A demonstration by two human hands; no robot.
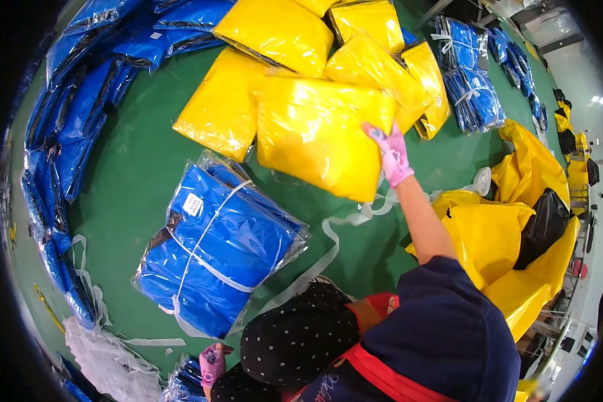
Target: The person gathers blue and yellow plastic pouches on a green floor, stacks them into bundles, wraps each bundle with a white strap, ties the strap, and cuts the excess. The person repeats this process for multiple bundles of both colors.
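My right hand (390,154), in a pink patterned fingerless glove, grips the right edge of a yellow plastic-wrapped package (321,134). The thumb lies on its upper face; the other fingers are partly hidden by its edge. This package overlaps another yellow package (218,100) in a loose pile of several. Down beside my knee, my left hand (212,364), in a matching glove, is loosely curled, with nothing visible in it. Between my knees and the pile lies a blue bundle (221,248) in clear wrap, tied crosswise with white strap.
Blue packages (80,127) form a curved row along the left. Tied blue bundles (472,87) lie at the far right. Crumpled yellow sheeting (496,234) sits right of my arm. White strap (328,234) trails over the green floor (141,134); white film (107,355) is heaped lower left.
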